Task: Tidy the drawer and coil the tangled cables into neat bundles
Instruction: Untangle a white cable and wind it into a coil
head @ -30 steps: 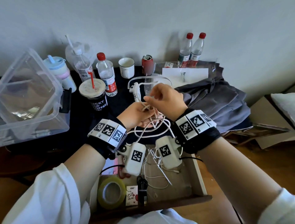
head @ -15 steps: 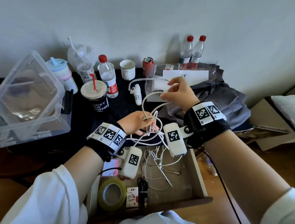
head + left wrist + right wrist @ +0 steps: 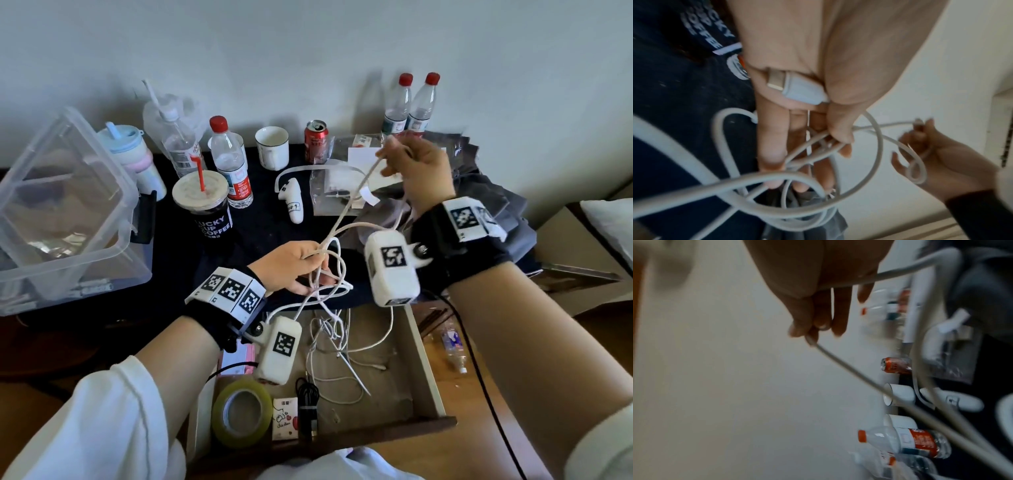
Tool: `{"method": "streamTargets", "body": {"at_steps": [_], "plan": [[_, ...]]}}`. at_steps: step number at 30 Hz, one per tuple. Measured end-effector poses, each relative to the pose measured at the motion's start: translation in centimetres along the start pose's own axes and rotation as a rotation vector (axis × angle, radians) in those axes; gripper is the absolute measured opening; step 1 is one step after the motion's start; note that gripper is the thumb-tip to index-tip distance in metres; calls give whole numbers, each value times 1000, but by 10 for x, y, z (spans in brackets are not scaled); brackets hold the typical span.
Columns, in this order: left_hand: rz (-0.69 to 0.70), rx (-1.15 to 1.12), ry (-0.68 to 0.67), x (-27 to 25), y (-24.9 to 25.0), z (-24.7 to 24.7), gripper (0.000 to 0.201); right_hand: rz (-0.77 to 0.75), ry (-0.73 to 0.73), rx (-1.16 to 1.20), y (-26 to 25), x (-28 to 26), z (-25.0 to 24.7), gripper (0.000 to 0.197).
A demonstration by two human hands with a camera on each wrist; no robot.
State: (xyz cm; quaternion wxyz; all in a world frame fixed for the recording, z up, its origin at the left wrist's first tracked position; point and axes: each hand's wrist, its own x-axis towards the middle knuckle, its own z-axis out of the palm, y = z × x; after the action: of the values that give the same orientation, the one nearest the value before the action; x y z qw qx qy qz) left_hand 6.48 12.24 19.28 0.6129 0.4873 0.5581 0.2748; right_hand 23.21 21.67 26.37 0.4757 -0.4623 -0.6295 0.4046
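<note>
Right hand: right hand (image 3: 419, 171) is raised toward the back of the table, thumb and fingertips pinching one strand of the thin white charging cable (image 3: 346, 212); it now sits higher and further from the left hand than half a second ago.
Left hand: left hand (image 3: 291, 267) stays low above the front edge of the open wooden drawer (image 3: 419, 346), fingers curled round a bunch of white loops; the wrist view shows the cable's white plug with a gold tip (image 3: 795, 87) tucked under the thumb.
Change: the strand between the two hands is drawn out nearly straight; a second ago both hands were bunched together over the knot.
Reading: one end is being pulled free of the tangle; coiling is not yet begun.
Cable location: part held in the air, part trailing down into the drawer among more loose white cable (image 3: 337, 353).
Also in drawer: roll of yellowish clear tape (image 3: 241, 413), small black cable bundle (image 3: 308, 401).
Risk: loops in the left hand may cinch tighter.
</note>
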Motion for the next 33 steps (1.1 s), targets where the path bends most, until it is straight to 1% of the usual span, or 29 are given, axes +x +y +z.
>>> {"method": "streamTargets", "body": {"at_steps": [1,2,4,5,6,8,9,10,12,15,19,20,21,22,24,25,26,27,28,29,30,31,33], "plan": [[-2,14,12,-1,-3,-2,25,4,2,-49,6,3,-6,18],[-6,40,29,-1,-5,-4,26,14,-34,-135,13,3,-7,17],[-5,87,43,-1,-6,-5,26,-40,-147,-394,28,-4,-6,35],[-2,102,38,-1,-5,-4,26,-82,-232,-495,32,-9,-2,37],[3,111,28,0,-3,-3,26,-117,-342,-583,31,-15,3,36],[18,113,11,2,1,0,26,-147,-534,-717,28,-26,14,28],[26,112,7,2,3,1,26,-156,-591,-769,27,-30,19,24],[33,110,6,3,5,2,26,-164,-616,-795,28,-32,22,20],[42,102,6,4,7,4,27,-148,-635,-783,32,-33,26,14],[49,92,7,6,4,4,27,-122,-640,-709,34,-31,23,14],[58,6,4,5,-4,4,27,-176,-657,-764,37,-31,22,14],[62,-31,4,4,-7,4,27,-187,-628,-764,39,-31,22,13],[64,-66,7,4,-10,3,27,-169,-565,-737,43,-29,21,12],[60,-90,15,3,-14,2,27,-105,-466,-675,47,-26,17,12],[34,-110,46,2,-23,-1,27,69,-247,-519,56,-21,5,18],[17,-107,65,1,-27,-2,27,126,-184,-493,61,-19,-1,20],[4,-99,81,0,-30,-4,27,138,-179,-538,65,-18,-5,18],[-4,-90,90,-1,-32,-5,27,114,-231,-642,65,-20,-7,17],[-8,-81,91,-1,-33,-5,28,61,-316,-764,63,-23,-6,20],[-6,-74,88,-1,-33,-5,28,-13,-417,-859,60,-28,-3,23],[-2,-65,83,-1,-32,-5,28,-87,-513,-906,55,-33,2,25],[3,-53,77,0,-30,-3,28,-137,-583,-909,48,-39,7,28],[15,-29,62,1,-25,0,28,-181,-628,-860,38,-46,18,40]]}}
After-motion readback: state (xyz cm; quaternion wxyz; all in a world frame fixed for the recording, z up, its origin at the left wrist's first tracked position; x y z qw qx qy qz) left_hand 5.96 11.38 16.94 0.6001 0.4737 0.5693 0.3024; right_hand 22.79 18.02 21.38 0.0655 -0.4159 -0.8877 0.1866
